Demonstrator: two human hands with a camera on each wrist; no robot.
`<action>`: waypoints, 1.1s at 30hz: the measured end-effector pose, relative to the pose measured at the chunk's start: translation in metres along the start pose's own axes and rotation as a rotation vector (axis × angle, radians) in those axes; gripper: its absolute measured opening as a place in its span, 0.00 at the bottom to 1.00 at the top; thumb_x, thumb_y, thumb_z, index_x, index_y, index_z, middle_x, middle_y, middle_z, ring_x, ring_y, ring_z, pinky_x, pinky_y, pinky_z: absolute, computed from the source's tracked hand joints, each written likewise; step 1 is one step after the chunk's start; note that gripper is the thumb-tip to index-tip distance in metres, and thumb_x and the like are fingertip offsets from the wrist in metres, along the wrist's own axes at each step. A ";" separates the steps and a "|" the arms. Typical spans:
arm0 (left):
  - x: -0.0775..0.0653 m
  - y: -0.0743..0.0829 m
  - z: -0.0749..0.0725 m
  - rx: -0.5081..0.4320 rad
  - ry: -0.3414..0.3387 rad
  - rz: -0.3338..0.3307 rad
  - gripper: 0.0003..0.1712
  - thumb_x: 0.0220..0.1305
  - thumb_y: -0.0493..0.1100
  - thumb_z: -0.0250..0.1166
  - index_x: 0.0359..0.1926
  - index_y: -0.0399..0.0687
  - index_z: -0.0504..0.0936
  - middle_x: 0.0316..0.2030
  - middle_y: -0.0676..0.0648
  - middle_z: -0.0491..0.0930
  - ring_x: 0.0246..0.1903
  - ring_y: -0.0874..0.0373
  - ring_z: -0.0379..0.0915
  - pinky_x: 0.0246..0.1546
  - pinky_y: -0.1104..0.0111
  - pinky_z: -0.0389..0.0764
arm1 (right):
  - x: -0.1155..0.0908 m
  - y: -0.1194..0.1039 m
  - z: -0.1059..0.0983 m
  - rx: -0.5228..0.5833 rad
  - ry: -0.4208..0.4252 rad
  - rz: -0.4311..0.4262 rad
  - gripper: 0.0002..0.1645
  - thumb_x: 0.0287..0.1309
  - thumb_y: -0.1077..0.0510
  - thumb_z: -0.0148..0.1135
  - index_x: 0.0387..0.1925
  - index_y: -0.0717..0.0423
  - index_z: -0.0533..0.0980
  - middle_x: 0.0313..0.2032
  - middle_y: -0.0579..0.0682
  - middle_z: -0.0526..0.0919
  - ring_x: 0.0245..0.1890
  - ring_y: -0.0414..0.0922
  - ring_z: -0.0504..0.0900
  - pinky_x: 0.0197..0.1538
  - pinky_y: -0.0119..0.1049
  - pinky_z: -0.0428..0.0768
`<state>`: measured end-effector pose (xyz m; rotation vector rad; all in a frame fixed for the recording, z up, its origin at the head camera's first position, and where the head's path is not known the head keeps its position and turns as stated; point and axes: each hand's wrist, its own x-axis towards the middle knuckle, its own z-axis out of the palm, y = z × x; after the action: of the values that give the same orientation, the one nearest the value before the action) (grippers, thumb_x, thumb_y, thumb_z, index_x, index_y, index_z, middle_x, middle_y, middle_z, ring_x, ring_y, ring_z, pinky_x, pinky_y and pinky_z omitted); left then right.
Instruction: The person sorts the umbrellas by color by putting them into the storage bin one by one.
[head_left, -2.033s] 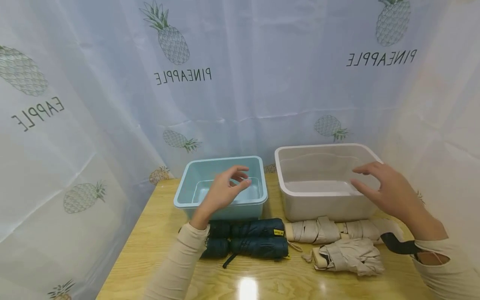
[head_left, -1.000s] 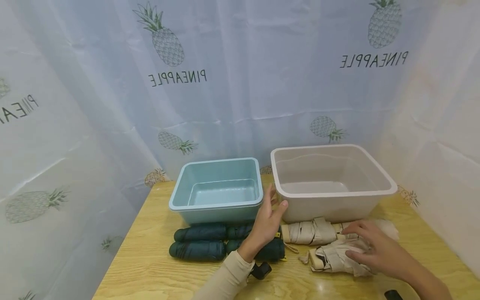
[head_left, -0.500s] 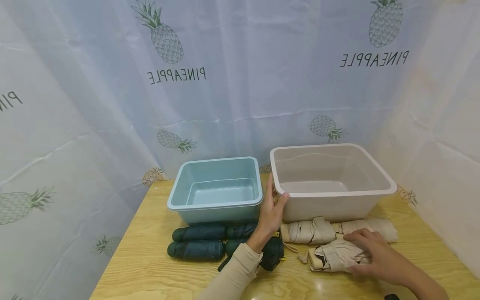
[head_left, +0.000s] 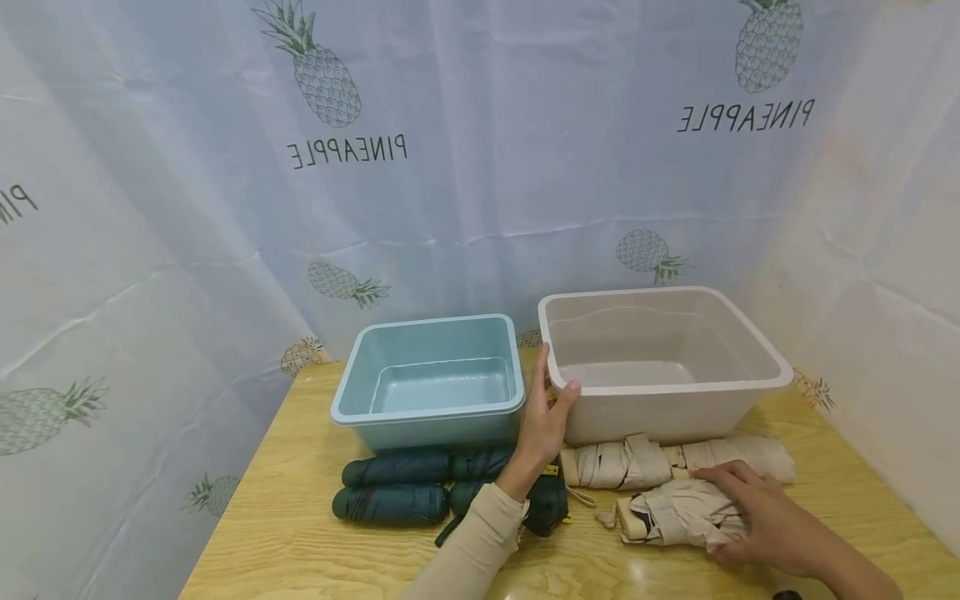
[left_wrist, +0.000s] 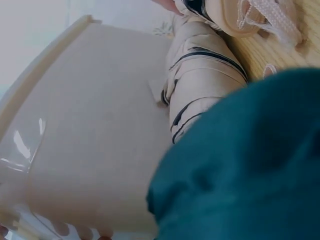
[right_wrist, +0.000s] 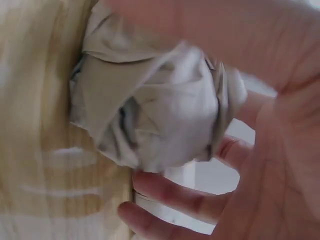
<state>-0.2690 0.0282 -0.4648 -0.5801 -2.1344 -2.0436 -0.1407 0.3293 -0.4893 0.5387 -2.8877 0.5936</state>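
My left hand (head_left: 542,433) rests against the near left corner of a beige plastic bin (head_left: 667,412), thumb on the front by the rim and fingers straight along its side. My right hand (head_left: 772,521) holds the right end of a loosely wrapped beige folding umbrella (head_left: 678,512) lying on the table. In the right wrist view, thumb and fingers curve round its bunched cloth (right_wrist: 160,105). Two more beige umbrellas (head_left: 618,464) lie end to end behind it, against the bin. The left wrist view shows the bin wall (left_wrist: 100,100) beyond a blurred dark green umbrella (left_wrist: 240,170).
A light blue bin (head_left: 435,425) stands left of the beige one, with nothing inside. In front of it lie several dark green folding umbrellas (head_left: 390,504), partly hidden by my left forearm. A pineapple-print curtain (head_left: 480,167) closes off the back and sides of the wooden table (head_left: 277,517).
My left hand has come from over the blue bin to the beige bin's corner. My right hand has dropped from above the beige bin and taken hold of the front beige umbrella.
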 end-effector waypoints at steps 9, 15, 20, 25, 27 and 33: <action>0.004 0.000 0.002 -0.020 -0.014 0.005 0.43 0.73 0.59 0.57 0.81 0.72 0.47 0.74 0.50 0.62 0.67 0.52 0.68 0.60 0.53 0.78 | -0.003 0.009 0.005 -0.005 0.020 0.002 0.57 0.23 0.43 0.88 0.63 0.48 0.75 0.52 0.42 0.75 0.45 0.35 0.78 0.38 0.38 0.82; 0.006 0.002 0.006 -0.041 -0.008 0.004 0.42 0.73 0.57 0.57 0.81 0.71 0.49 0.72 0.49 0.65 0.64 0.52 0.71 0.57 0.58 0.79 | -0.005 0.015 0.004 0.000 0.082 -0.020 0.50 0.25 0.47 0.87 0.58 0.41 0.77 0.48 0.37 0.76 0.44 0.28 0.75 0.38 0.34 0.79; 0.006 0.000 0.004 -0.063 -0.002 0.013 0.43 0.72 0.55 0.59 0.82 0.66 0.50 0.72 0.46 0.66 0.65 0.50 0.70 0.58 0.53 0.78 | -0.005 0.018 0.003 0.012 0.121 -0.037 0.47 0.24 0.49 0.88 0.56 0.39 0.77 0.46 0.36 0.76 0.43 0.26 0.74 0.38 0.33 0.79; 0.005 -0.003 0.004 -0.075 0.005 0.021 0.43 0.72 0.55 0.60 0.81 0.63 0.51 0.71 0.45 0.66 0.67 0.46 0.69 0.61 0.49 0.76 | -0.006 0.023 0.004 0.077 0.152 -0.045 0.46 0.26 0.53 0.88 0.55 0.43 0.77 0.48 0.37 0.75 0.45 0.24 0.72 0.40 0.27 0.76; 0.004 -0.003 0.004 -0.080 0.010 0.014 0.43 0.71 0.55 0.60 0.81 0.65 0.51 0.71 0.46 0.67 0.66 0.46 0.69 0.61 0.49 0.76 | -0.007 0.024 0.005 0.115 0.155 -0.040 0.46 0.29 0.54 0.87 0.57 0.45 0.77 0.49 0.35 0.75 0.47 0.23 0.71 0.41 0.25 0.75; 0.001 -0.003 0.001 -0.081 0.035 0.007 0.43 0.71 0.56 0.60 0.81 0.68 0.52 0.71 0.48 0.67 0.65 0.47 0.71 0.60 0.50 0.77 | -0.007 0.024 0.002 0.199 0.093 0.034 0.49 0.42 0.53 0.84 0.67 0.47 0.71 0.60 0.27 0.68 0.57 0.27 0.73 0.44 0.27 0.77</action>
<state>-0.2711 0.0298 -0.4676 -0.5565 -2.0355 -2.1283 -0.1428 0.3510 -0.5012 0.4733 -2.7722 0.8925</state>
